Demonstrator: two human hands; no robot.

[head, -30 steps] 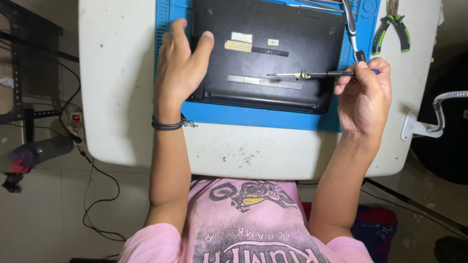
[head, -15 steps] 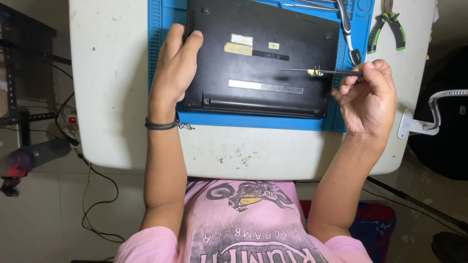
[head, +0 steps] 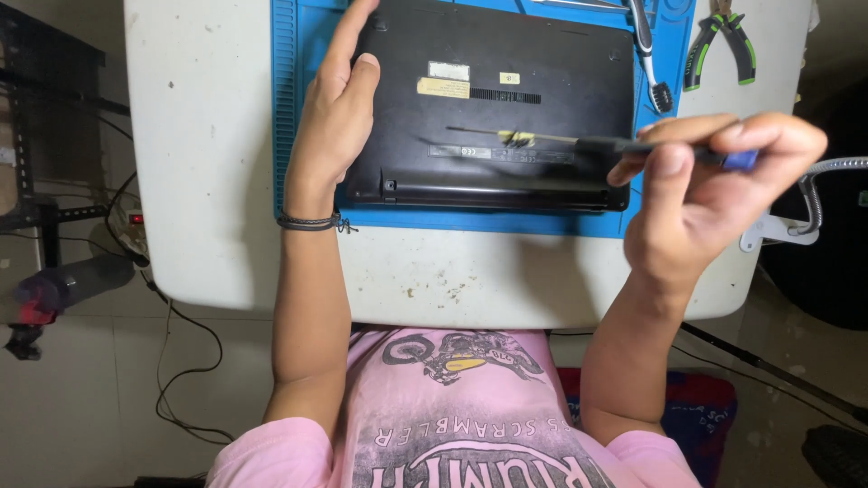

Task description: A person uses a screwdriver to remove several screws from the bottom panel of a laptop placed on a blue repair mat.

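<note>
Fingers of the left hand (head: 330, 113) lie extended and flat, gripping nothing, on the left edge of the black laptop (head: 493, 99), which sits underside-up on the blue mat (head: 289, 108) atop the white table (head: 199, 163). Right hand (head: 701, 194) pinches a thin screwdriver (head: 579, 142), its tip over the laptop's middle. Green-handled pliers (head: 723, 45) lie far right.

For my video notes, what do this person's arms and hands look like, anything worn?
Both arms are bare up to short pink sleeves. The left hand has a dark braided wristband at the wrist. The right hand wears nothing visible: no gloves, rings or watch.
</note>
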